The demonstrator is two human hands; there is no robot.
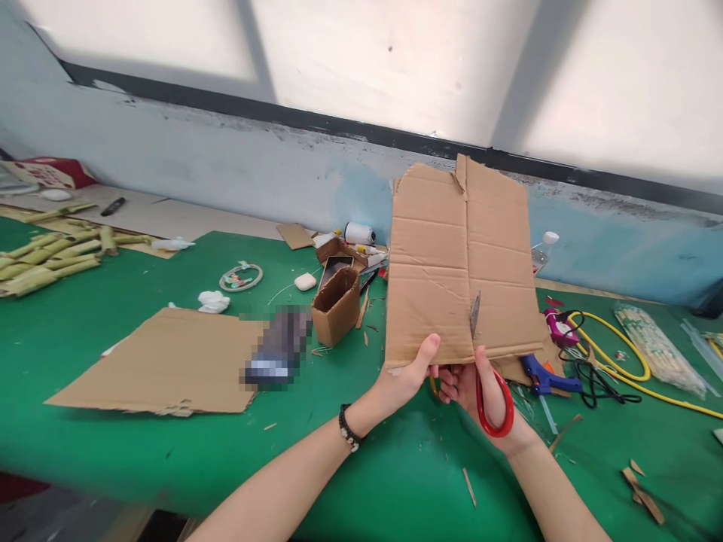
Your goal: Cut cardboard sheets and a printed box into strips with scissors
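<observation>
My left hand (407, 374) pinches the bottom edge of an upright sheet of brown cardboard (446, 263), thumb on the near face. My right hand (484, 393) grips red-handled scissors (492, 403) just right of it. The scissors' blades (474, 314) point up and sit in the cardboard's lower edge along a vertical crease. A black bead bracelet (349, 430) is on my left wrist. The cardboard stands above the green table (395, 467) and hides what lies behind it.
A large flat cardboard sheet (163, 363) lies to the left, a small open cardboard box (337, 305) beyond it. A blue glue gun (545, 375), yellow cable (621, 354) and bagged sticks (655, 348) lie on the right. Bamboo pieces (50, 256) sit far left. Scraps dot the table.
</observation>
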